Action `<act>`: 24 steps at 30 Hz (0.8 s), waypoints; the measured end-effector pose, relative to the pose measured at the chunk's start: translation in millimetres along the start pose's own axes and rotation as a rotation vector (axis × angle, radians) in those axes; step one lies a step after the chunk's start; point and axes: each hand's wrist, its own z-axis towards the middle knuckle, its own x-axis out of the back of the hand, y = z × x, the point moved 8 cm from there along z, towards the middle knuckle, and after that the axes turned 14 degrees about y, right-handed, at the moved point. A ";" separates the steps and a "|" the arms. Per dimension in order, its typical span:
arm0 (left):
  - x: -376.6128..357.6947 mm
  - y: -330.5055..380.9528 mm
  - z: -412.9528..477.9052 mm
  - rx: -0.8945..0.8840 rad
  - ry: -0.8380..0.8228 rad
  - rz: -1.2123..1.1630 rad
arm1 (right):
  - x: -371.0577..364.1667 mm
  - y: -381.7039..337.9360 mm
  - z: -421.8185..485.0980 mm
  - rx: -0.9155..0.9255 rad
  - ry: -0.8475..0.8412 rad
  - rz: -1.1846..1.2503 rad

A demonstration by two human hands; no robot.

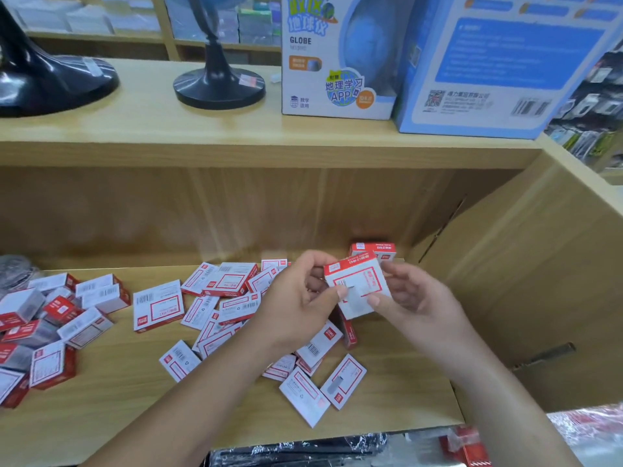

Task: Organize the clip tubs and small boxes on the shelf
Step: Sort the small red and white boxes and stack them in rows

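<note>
Both hands are up over the shelf (404, 382) now. The left hand (300, 294) pinches the near edge of a white-and-red box (360, 281) and the right hand (418, 298) curls round its other side, each grip clamped on it, label up, likely to square it before setting down. It hangs just above the scattered boxes (158, 305), near the neat stack (374, 249) in the back right corner — probably its destination.

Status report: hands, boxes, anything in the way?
Left hand and right hand both grip one red-and-white box above the shelf. Loose boxes scattered beneath. Nothing blocking the hands.
</note>
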 end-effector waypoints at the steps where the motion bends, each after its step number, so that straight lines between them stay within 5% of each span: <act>1: 0.4 0.9 0.2 0.022 0.011 -0.054 | -2.8 4.0 -1.2 -0.019 -0.021 0.018; 6: 1.1 -10.0 4.0 -0.012 0.010 0.164 | 2.6 14.7 6.9 -0.029 0.072 0.083; 13: 5.1 -15.3 24.9 -0.221 0.045 0.628 | 9.3 38.6 52.9 0.149 0.222 -0.538; 24: -44.9 -33.2 63.0 -0.285 -0.106 0.878 | 2.0 77.5 63.5 -0.029 0.408 -0.227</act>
